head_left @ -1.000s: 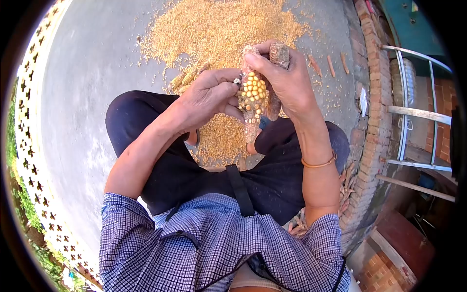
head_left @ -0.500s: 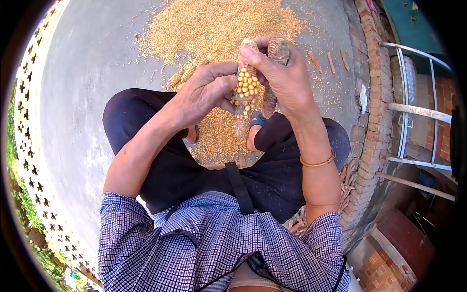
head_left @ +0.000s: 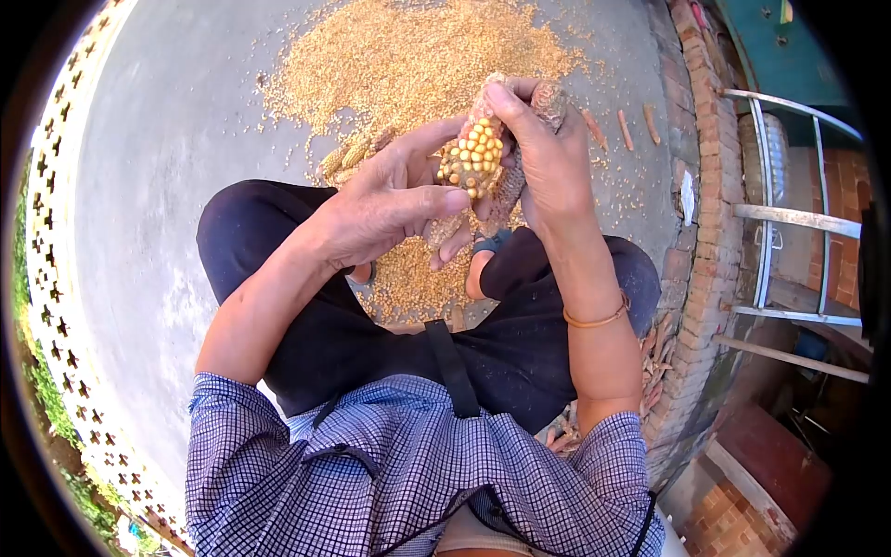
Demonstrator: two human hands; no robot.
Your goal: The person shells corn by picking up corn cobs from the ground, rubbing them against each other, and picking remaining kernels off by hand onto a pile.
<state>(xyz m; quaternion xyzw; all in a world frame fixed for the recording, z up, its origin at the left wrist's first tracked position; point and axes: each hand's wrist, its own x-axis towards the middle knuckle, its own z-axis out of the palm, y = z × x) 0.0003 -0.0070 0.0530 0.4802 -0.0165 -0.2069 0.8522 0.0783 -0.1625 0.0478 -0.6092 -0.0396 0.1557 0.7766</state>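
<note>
A partly shelled corn cob [head_left: 474, 160] tilts in front of me, with yellow kernels along its middle and bare ends. My left hand [head_left: 390, 190] grips its lower part, thumb across the front and fingers behind. At the upper end, my right hand [head_left: 553, 148] pinches the same cob with its thumb. A bare corncob [head_left: 508, 193] is also in my right hand, crossing behind the first and partly hidden by my fingers. Just beyond my left hand, several unshelled ears [head_left: 351, 156] lie on the floor.
A wide heap of loose kernels [head_left: 408, 60] covers the floor ahead, and more kernels [head_left: 418, 278] lie between my feet. Shelled cobs [head_left: 624, 130] rest at the right, with a pile [head_left: 657, 357] beside my right knee. A brick edge [head_left: 710, 186] and metal railing [head_left: 798, 213] stand further right.
The corn cob has tilted, its lower end swinging left. My left hand has shifted down along it, its thumb now lower. My right hand has turned slightly, still holding both cobs.
</note>
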